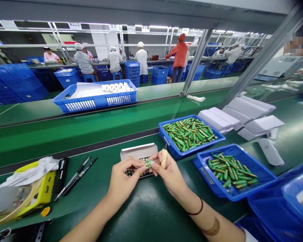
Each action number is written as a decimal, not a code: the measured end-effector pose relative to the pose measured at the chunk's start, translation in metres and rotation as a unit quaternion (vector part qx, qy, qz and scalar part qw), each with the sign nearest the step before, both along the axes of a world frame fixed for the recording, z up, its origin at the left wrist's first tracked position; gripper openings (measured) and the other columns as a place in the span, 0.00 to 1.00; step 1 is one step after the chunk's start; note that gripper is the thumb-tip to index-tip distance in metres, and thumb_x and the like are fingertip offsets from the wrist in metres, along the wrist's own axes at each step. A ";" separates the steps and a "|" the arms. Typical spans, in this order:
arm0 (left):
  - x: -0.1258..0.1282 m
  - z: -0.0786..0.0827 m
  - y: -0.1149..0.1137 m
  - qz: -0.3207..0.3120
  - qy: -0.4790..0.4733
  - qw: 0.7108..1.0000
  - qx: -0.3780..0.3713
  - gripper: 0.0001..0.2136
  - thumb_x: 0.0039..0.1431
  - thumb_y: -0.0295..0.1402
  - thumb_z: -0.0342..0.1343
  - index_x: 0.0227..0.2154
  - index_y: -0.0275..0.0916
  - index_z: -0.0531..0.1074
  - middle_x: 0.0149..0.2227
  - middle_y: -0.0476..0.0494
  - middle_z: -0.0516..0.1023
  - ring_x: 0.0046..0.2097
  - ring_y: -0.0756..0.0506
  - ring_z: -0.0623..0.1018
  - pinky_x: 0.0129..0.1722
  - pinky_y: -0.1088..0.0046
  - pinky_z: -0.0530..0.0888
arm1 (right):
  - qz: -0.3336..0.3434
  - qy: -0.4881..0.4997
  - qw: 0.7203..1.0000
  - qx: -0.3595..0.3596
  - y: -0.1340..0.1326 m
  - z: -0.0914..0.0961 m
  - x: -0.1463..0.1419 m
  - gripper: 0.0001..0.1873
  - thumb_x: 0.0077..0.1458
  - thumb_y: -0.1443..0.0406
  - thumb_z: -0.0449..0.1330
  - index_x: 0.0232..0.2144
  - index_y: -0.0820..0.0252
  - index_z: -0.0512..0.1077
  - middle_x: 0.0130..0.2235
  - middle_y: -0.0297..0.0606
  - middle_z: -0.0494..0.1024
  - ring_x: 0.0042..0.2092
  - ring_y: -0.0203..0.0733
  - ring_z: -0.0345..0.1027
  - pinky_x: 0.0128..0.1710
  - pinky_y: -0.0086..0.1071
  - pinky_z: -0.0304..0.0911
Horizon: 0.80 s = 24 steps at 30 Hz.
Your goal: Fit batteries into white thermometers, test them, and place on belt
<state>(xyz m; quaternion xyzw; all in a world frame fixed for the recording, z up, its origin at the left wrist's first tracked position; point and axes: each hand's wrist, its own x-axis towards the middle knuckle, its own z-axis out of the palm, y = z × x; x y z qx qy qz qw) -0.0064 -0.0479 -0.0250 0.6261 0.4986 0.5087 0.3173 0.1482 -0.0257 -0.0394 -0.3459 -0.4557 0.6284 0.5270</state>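
My left hand [123,178] and my right hand [168,171] meet over the green table, both pinching a small green battery [148,163] between their fingertips. My right hand also grips a small tool with a pale wooden handle [164,158]. Just behind the hands lies a small open white box [138,152] with several batteries standing inside it. Two blue trays of green batteries stand to the right, one farther [190,134] and one nearer [232,169].
Stacks of flat white boxes [242,117] lie at the right. Pens [75,178] and a yellow container with cloth [27,188] sit at the left. A blue basket [96,95] rests beyond the conveyor. Other workers stand at benches far behind. Blue bins [285,205] crowd the near right.
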 end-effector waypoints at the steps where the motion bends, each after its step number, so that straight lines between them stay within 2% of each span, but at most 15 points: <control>1: -0.003 0.003 0.001 0.014 0.000 1.000 -0.010 0.02 0.52 0.29 0.60 0.27 0.38 0.77 0.30 0.46 0.80 0.32 0.48 0.78 0.33 0.76 0.74 | -0.002 -0.007 1.000 0.001 0.001 0.001 0.002 0.20 0.47 0.60 0.67 0.26 0.57 0.57 0.31 0.30 0.70 0.25 0.30 0.65 0.22 0.24 0.58; 4: -0.017 0.012 0.007 0.068 0.017 0.997 -0.018 0.03 0.53 0.31 0.60 0.31 0.39 0.76 0.31 0.47 0.80 0.32 0.48 0.77 0.31 0.75 0.73 | -0.045 -0.073 0.995 0.043 0.008 0.008 0.014 0.18 0.49 0.61 0.66 0.26 0.57 0.57 0.31 0.32 0.72 0.25 0.31 0.65 0.23 0.26 0.59; 6: -0.026 0.017 0.012 0.074 0.069 0.995 -0.024 0.05 0.52 0.31 0.61 0.33 0.39 0.75 0.31 0.48 0.80 0.31 0.48 0.76 0.29 0.75 0.71 | -0.146 -0.136 0.973 0.117 0.015 0.015 0.031 0.16 0.50 0.62 0.64 0.27 0.57 0.57 0.32 0.33 0.72 0.26 0.33 0.66 0.26 0.28 0.61; 7: -0.030 0.018 0.014 0.063 0.107 0.992 -0.030 0.06 0.51 0.31 0.62 0.33 0.40 0.75 0.31 0.49 0.80 0.30 0.48 0.75 0.28 0.75 0.70 | -0.223 -0.171 0.946 0.164 0.019 0.019 0.042 0.15 0.50 0.63 0.63 0.27 0.56 0.57 0.33 0.34 0.72 0.28 0.34 0.66 0.28 0.30 0.62; 8: -0.033 0.018 0.015 0.049 0.148 0.987 -0.035 0.05 0.50 0.31 0.62 0.32 0.40 0.75 0.30 0.50 0.79 0.29 0.49 0.74 0.27 0.75 0.69 | -0.311 -0.209 0.904 0.207 0.022 0.023 0.053 0.14 0.51 0.63 0.62 0.27 0.56 0.57 0.34 0.35 0.72 0.29 0.36 0.67 0.30 0.31 0.62; 9: -0.034 0.016 0.016 0.034 0.185 0.981 -0.037 0.04 0.50 0.30 0.63 0.30 0.40 0.75 0.29 0.51 0.79 0.28 0.49 0.74 0.27 0.75 0.69 | -0.400 -0.251 0.848 0.241 0.024 0.027 0.066 0.14 0.51 0.63 0.61 0.27 0.56 0.57 0.34 0.36 0.72 0.31 0.38 0.67 0.32 0.33 0.62; 11: -0.033 0.011 0.017 0.014 0.242 0.970 -0.025 0.02 0.52 0.28 0.62 0.29 0.39 0.75 0.28 0.51 0.78 0.29 0.49 0.74 0.29 0.75 0.69 | -0.534 -0.341 0.730 0.254 0.025 0.034 0.090 0.13 0.50 0.63 0.60 0.27 0.54 0.55 0.32 0.37 0.70 0.31 0.42 0.66 0.35 0.37 0.61; 12: -0.031 0.007 0.018 0.007 0.263 0.965 -0.016 0.02 0.52 0.27 0.61 0.30 0.39 0.75 0.28 0.51 0.78 0.30 0.48 0.75 0.30 0.74 0.69 | -0.576 -0.383 0.682 0.238 0.025 0.037 0.102 0.13 0.50 0.64 0.58 0.27 0.54 0.54 0.31 0.37 0.69 0.31 0.44 0.65 0.36 0.39 0.60; 13: -0.029 0.003 0.018 0.001 0.280 0.960 -0.009 0.02 0.53 0.26 0.60 0.30 0.39 0.75 0.29 0.50 0.78 0.31 0.48 0.75 0.31 0.74 0.70 | -0.601 -0.420 0.646 0.210 0.023 0.039 0.112 0.12 0.49 0.64 0.57 0.28 0.53 0.54 0.30 0.37 0.67 0.30 0.46 0.64 0.36 0.42 0.59; 14: -0.027 -0.001 0.018 -0.005 0.294 0.956 -0.006 0.03 0.53 0.26 0.60 0.31 0.38 0.75 0.29 0.50 0.78 0.31 0.47 0.76 0.32 0.74 0.70 | -0.614 -0.453 0.622 0.175 0.021 0.039 0.121 0.12 0.49 0.64 0.56 0.28 0.53 0.53 0.29 0.36 0.65 0.30 0.48 0.64 0.37 0.44 0.59; 17: -0.022 -0.009 0.018 -0.042 0.326 0.944 0.002 0.04 0.56 0.26 0.58 0.34 0.38 0.75 0.32 0.47 0.79 0.34 0.46 0.77 0.35 0.72 0.72 | -0.615 -0.516 0.591 0.078 0.017 0.038 0.139 0.11 0.48 0.63 0.54 0.27 0.52 0.52 0.29 0.37 0.60 0.34 0.56 0.63 0.36 0.48 0.57; 19: -0.020 -0.009 0.017 -0.062 0.357 0.932 0.013 0.07 0.58 0.25 0.54 0.36 0.38 0.76 0.36 0.43 0.77 0.38 0.45 0.77 0.37 0.70 0.73 | -0.608 -0.533 0.585 0.060 0.017 0.036 0.144 0.12 0.49 0.62 0.54 0.27 0.52 0.50 0.31 0.41 0.60 0.39 0.60 0.63 0.36 0.48 0.56; 22: -0.019 -0.003 0.014 -0.070 0.402 0.912 0.023 0.10 0.58 0.24 0.52 0.41 0.38 0.74 0.42 0.40 0.74 0.40 0.44 0.76 0.37 0.69 0.74 | -0.608 -0.523 0.584 0.123 0.021 0.034 0.139 0.15 0.48 0.60 0.57 0.27 0.53 0.51 0.32 0.41 0.60 0.40 0.58 0.60 0.36 0.47 0.55; 24: -0.018 0.002 0.012 -0.074 0.422 0.903 0.022 0.10 0.58 0.24 0.53 0.41 0.37 0.73 0.42 0.40 0.73 0.41 0.43 0.75 0.36 0.67 0.73 | -0.590 -0.499 0.610 0.176 0.022 0.034 0.127 0.13 0.50 0.59 0.57 0.26 0.53 0.54 0.29 0.37 0.59 0.34 0.50 0.59 0.34 0.43 0.54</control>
